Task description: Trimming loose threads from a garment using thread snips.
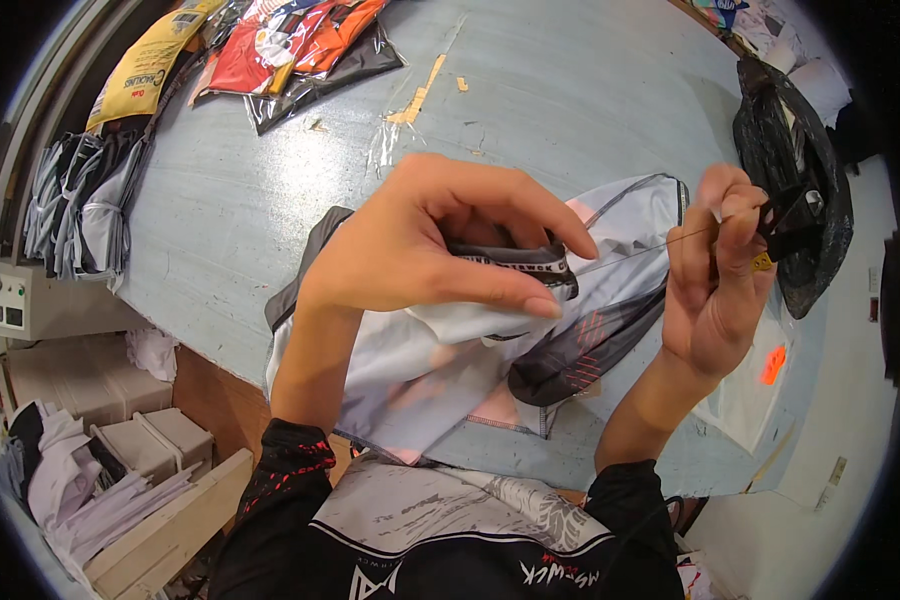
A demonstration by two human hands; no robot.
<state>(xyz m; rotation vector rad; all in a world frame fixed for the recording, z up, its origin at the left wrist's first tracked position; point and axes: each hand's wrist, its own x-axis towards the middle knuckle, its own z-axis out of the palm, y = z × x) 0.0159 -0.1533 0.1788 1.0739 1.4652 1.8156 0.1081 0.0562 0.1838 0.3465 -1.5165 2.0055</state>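
Observation:
A light grey and black garment (400,370) with thin red lines on its dark sleeve lies partly bunched on the table in front of me. My left hand (420,240) is closed around its dark edge band (510,262), fingers above and thumb below. From the band's end a thin dark thread (630,255) runs taut to the right. My right hand (720,270) pinches the thread's other end with its fingers. A small black tool (788,225) sticks out beside those fingers; its kind is partly hidden against the black bag behind.
Packed colourful garments (300,50) and a yellow packet (150,65) lie at the far left, above folded grey bundles (90,205). A black plastic bag (815,270) sits at the right edge, near a clear bag (740,400). Cartons (90,380) stand below left.

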